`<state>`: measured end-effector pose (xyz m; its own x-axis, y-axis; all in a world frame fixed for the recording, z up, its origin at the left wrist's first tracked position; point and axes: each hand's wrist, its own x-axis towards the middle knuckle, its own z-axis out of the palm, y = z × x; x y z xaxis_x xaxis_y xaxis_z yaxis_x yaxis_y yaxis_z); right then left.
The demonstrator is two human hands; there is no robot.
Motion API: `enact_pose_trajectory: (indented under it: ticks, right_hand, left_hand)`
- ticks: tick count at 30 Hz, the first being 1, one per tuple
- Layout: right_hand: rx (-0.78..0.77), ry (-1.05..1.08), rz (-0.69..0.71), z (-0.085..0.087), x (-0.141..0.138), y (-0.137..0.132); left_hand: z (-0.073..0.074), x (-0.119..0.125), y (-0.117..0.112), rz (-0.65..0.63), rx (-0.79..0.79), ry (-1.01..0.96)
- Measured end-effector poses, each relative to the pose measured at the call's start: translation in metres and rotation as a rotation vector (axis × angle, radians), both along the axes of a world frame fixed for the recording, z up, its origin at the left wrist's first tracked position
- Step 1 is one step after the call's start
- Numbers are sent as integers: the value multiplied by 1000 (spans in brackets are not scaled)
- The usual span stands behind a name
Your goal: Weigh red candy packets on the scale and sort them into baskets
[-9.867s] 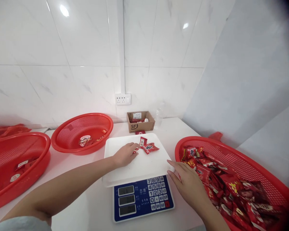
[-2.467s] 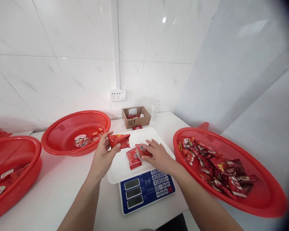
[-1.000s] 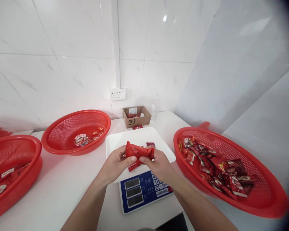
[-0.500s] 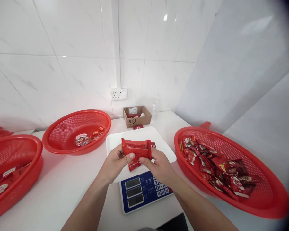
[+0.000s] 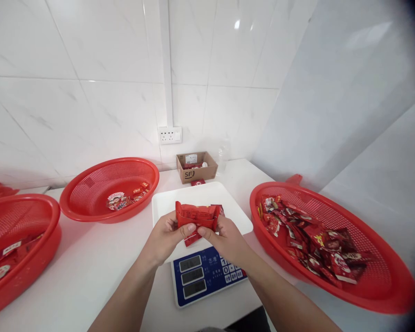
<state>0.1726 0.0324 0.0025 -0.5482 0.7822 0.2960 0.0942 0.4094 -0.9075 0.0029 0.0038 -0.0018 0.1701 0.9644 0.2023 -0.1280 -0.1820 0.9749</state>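
Observation:
A red snack packet (image 5: 196, 216) is held up over the white pan (image 5: 166, 205) of the scale. My left hand (image 5: 166, 235) pinches its left end and my right hand (image 5: 224, 234) pinches its right end, both closed on it. Below the packet, another small red packet (image 5: 191, 238) lies on the pan, partly hidden by my fingers. The scale's blue panel (image 5: 207, 274) with displays and keypad faces me, just below my hands.
A red basket (image 5: 380, 295) on the right holds several red packets. Another red basket (image 5: 90, 182) at the back left holds a few packets; a third (image 5: 38, 207) is at the far left. A small cardboard box (image 5: 196, 167) stands by the wall.
Ten seconds ago my hands rested at the pan. My left hand then lifted a packet and my right hand joined it. In the last second the packet was turned slightly between both hands.

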Motion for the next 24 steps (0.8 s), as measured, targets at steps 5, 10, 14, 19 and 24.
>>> enact_pose_trajectory:
  ticks: [5,10,14,19,24]
  right_hand:
    - [-22,81,-50,-2,0,-1]
    - [-63,14,-56,-2,1,1]
    - [-55,12,-41,-3,1,0]
    - [-7,64,-31,-3,2,-4]
    - [-35,111,-116,-4,2,-6]
  left_hand:
    - [1,3,1,-67,-29,55]
    - [-2,1,2,-72,-46,14]
    - [-3,1,1,-77,-51,24]
    - [2,4,-2,-170,-56,74]
    - [8,3,-5,-240,-31,143]
